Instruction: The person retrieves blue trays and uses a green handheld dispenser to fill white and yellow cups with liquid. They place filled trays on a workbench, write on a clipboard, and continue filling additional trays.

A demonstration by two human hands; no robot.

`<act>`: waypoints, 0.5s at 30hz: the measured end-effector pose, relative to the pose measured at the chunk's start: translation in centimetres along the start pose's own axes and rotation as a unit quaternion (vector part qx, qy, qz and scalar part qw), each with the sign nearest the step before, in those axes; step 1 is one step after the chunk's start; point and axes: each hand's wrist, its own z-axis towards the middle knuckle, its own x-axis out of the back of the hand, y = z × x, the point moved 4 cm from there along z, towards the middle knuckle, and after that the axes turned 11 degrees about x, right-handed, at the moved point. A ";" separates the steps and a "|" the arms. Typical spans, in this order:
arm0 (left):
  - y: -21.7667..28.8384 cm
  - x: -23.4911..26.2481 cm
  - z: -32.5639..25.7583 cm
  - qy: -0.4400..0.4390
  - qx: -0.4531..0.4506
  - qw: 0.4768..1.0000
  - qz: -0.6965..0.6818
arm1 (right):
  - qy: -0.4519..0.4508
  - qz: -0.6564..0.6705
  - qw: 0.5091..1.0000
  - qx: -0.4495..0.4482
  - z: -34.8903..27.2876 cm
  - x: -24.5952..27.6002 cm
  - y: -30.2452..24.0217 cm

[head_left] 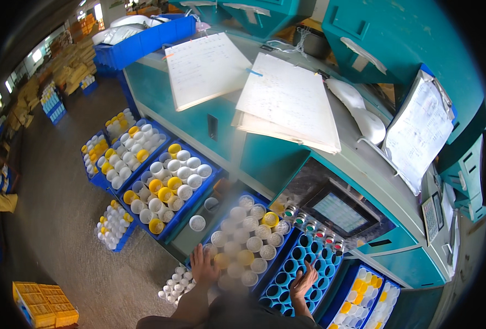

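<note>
Left hand [203,265], fingers spread, resting flat on the near left corner of a blue plastic crate [287,239] full of white and yellow yarn cones [247,241]. Right hand [302,281], fingers spread, pressing on the near edge of an adjoining blue honeycomb crate of empty round cells [299,262]. Beyond, a teal machine's control screen [339,211].

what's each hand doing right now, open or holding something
Left hand: open, fingers spread on the crate of white and yellow spools, holding nothing.
Right hand: open, resting on the empty blue rack.
</note>
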 end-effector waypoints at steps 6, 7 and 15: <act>-0.3 -0.3 -0.1 -0.008 0.008 1.000 0.001 | 0.133 0.237 0.943 0.190 17.1 4.4 -10.2; -0.4 -0.3 -0.1 -0.004 0.005 1.000 0.003 | 0.140 0.224 0.938 0.223 20.1 5.5 -11.9; -0.7 -0.5 -0.2 0.001 0.001 1.000 -0.007 | 0.144 0.043 0.877 0.457 36.2 7.0 -23.7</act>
